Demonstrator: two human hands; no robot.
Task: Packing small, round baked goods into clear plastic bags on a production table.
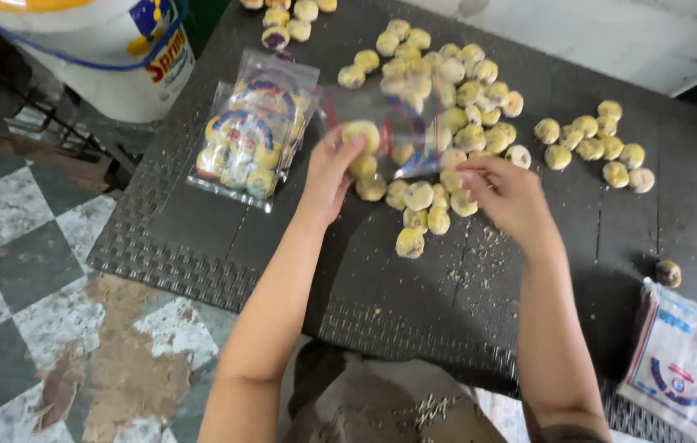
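Observation:
My left hand [329, 171] holds up a clear plastic bag [397, 123] with a round pale yellow pastry ball [361, 133] at its mouth, pinched by the fingers. My right hand [504, 193] rests on the big heap of pastry balls [447, 107] on the dark foam mat [201, 230], fingers closing around a ball at the heap's edge. A few balls [411, 243] lie loose just in front of the hands. Crumbs are scattered on the mat below my right hand.
Filled clear bags of balls [254, 131] lie left of my hands. A smaller cluster of balls [594, 143] sits at the right, one dark ball [667, 272] apart. A stack of flat printed bags [681, 361] lies at lower right. A white bucket [110, 57] stands upper left on the checkered floor [20, 287].

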